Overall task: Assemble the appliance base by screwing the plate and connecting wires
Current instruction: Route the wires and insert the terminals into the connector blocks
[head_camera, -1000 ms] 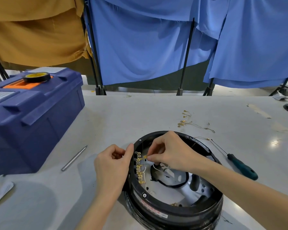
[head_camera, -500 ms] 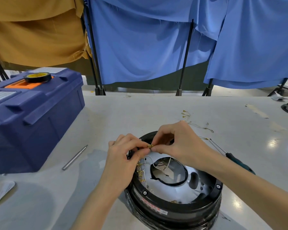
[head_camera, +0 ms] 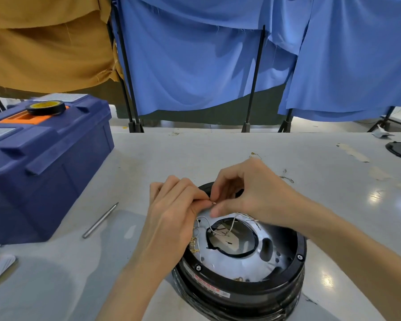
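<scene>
Black round base (head_camera: pixel 245 290) sits on table (head_camera: pixel 195 154), silver plate (head_camera: pixel 227 262) inside. Left hand (head_camera: pixel 171 205) & right hand (head_camera: pixel 255 195) hover over its far-left rim, fingers curled, tips meeting, pinching small metal wire ends (head_camera: pixel 213 202) btwn them. Thin white wires (head_camera: pixel 204 220) loop down to plate. Blue toolbox (head_camera: pixel 44 170) at left w/ tape roll (head_camera: pixel 46 107) on top; metal rod (head_camera: pixel 100 220) beside it.
</scene>
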The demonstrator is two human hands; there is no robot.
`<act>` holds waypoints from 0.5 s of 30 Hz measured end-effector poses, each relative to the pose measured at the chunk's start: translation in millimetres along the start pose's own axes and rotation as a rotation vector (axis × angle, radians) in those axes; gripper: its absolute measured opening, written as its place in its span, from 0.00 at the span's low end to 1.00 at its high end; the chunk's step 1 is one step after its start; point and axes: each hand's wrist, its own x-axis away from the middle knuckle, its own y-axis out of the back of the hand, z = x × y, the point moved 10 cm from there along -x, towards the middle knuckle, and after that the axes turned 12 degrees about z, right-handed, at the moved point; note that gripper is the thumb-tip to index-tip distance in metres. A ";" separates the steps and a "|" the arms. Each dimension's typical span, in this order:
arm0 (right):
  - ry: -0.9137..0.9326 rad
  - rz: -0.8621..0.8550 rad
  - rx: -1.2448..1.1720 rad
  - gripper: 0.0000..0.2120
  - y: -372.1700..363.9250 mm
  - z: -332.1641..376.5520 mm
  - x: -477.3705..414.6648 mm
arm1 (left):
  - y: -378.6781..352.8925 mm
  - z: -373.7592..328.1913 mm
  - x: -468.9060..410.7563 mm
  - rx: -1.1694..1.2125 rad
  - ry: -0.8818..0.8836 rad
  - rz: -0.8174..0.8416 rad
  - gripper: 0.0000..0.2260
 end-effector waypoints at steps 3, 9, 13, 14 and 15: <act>0.008 0.092 -0.121 0.06 7.2 -0.1 -0.7 | 0.8 4.1 -0.4 0.099 0.065 -0.027 0.04; -0.052 0.189 -0.118 0.08 4.3 -20.5 -7.6 | -1.5 19.4 0.2 0.286 0.237 -0.059 0.06; -0.073 0.277 -0.334 0.06 -10.9 -30.2 -7.4 | -6.4 21.7 1.9 0.256 0.263 -0.035 0.08; -0.070 0.285 -0.341 0.06 -12.6 -32.3 -7.6 | -8.2 20.7 1.4 0.237 0.257 -0.019 0.07; -0.074 0.272 -0.295 0.05 -11.0 -36.3 -7.8 | -10.0 19.5 0.6 0.211 0.243 0.002 0.06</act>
